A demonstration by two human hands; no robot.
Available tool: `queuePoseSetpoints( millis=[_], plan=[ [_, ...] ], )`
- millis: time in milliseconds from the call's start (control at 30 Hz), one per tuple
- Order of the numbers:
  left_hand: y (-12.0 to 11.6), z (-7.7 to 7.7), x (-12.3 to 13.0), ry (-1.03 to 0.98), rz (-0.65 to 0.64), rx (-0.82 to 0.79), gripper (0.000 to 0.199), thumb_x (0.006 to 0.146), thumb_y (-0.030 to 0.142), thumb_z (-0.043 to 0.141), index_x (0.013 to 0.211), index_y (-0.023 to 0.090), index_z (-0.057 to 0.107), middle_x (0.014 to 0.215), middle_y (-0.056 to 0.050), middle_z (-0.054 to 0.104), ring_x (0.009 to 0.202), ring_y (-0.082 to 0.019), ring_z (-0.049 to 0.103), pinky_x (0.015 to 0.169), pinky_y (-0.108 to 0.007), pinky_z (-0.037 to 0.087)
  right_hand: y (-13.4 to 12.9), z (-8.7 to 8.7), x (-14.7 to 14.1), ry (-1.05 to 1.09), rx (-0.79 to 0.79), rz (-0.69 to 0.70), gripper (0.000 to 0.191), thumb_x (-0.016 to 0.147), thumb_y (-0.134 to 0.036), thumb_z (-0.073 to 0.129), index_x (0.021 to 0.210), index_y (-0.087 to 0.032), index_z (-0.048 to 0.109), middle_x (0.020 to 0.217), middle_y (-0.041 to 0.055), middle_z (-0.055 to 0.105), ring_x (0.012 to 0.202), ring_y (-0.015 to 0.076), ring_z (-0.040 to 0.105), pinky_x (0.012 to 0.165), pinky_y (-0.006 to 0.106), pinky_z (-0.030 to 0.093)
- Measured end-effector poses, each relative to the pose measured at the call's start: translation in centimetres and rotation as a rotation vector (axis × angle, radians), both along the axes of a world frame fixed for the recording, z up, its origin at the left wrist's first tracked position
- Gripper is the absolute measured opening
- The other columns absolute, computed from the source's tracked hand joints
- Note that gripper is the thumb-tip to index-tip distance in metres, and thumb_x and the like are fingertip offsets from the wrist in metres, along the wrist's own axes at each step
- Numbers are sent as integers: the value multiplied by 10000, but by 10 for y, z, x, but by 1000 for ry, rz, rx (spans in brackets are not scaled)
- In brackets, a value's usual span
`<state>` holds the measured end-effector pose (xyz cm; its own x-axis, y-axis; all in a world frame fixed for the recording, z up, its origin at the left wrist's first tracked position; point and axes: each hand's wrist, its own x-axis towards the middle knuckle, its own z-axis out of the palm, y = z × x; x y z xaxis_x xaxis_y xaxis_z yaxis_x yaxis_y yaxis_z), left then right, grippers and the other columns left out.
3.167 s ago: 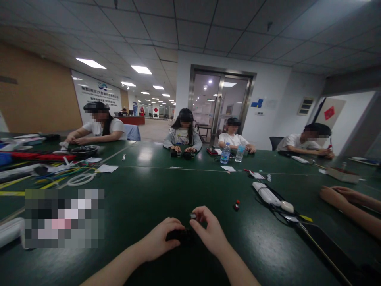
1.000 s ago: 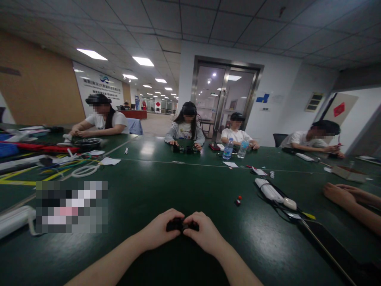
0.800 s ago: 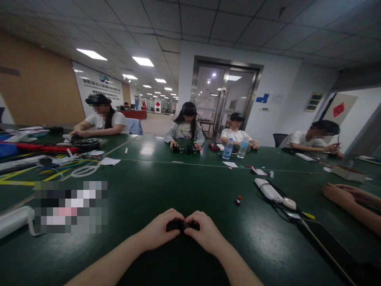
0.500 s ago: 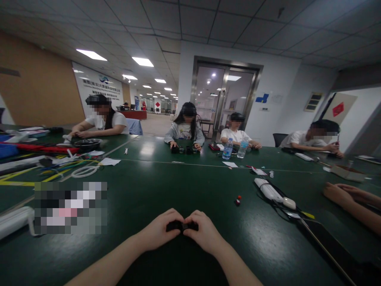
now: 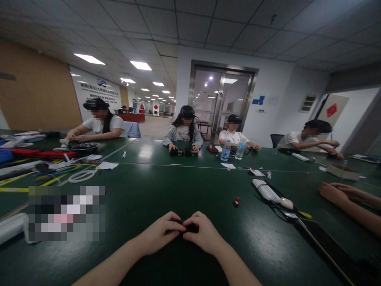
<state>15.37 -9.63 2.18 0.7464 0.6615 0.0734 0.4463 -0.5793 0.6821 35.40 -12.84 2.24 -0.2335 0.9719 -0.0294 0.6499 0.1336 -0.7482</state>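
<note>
Low over the green tabletop [image 5: 143,206], my two hands meet at the front centre. Thumb and fingers of my left hand [image 5: 162,234] close around one side of a small black object [image 5: 193,227]. My right hand [image 5: 202,233] pinches its other side, with the fingertips of both hands nearly touching. Most of the object is covered by the fingers, so its kind does not show. Ahead and to the right lies a tiny red-and-white item [image 5: 236,201], apart from both hands.
At right lie a white power strip [image 5: 266,191] with black cables and a dark flat panel [image 5: 327,242]. Another person's hands [image 5: 339,194] rest beyond them. Water bottles [image 5: 225,151] stand farther off. Cables [image 5: 82,176] and a white device [image 5: 13,228] lie at left. Several people sit around.
The view has shifted slightly. My left fingers have moved over more of the black object, so less of its left side shows. Both hands still hold it.
</note>
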Motion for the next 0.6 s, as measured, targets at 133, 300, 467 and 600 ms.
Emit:
queuePoseSetpoints(
  millis=[133, 300, 467, 600],
  plan=[
    [21, -7, -20, 21, 127, 56, 306, 831, 284, 449, 1095, 334, 595, 1135, -4, 504, 1029, -158, 491, 913, -298, 382, 3, -1, 10, 25, 8, -62, 416, 695, -336, 626, 1101, -269, 564, 1006, 19, 514, 888, 162, 514, 777, 277, 410],
    [60, -15, -82, 131, 594, 146, 311, 818, 308, 447, 1089, 347, 594, 1128, 22, 562, 1036, -153, 519, 912, -264, 392, 11, -10, 24, 13, -12, -112, 341, 761, -344, 552, 1091, -261, 559, 1018, 17, 515, 908, 167, 519, 780, 284, 417],
    [76, -18, -133, 311, 1160, 132, 402, 842, 313, 342, 1193, 247, 527, 1124, -119, 555, 1013, -273, 545, 816, -389, 446, 10, -10, 26, -10, -56, -57, 344, 755, -357, 559, 1084, -258, 564, 1026, 20, 523, 910, 170, 521, 774, 290, 422],
    [76, -21, -141, 344, 1337, 142, 423, 834, 328, 335, 1207, 243, 514, 1164, -143, 527, 1075, -320, 502, 838, -417, 429, 10, -10, 26, -5, -47, -42, 327, 759, -356, 553, 1068, -248, 575, 986, 18, 545, 887, 165, 532, 763, 284, 424]
  ],
)
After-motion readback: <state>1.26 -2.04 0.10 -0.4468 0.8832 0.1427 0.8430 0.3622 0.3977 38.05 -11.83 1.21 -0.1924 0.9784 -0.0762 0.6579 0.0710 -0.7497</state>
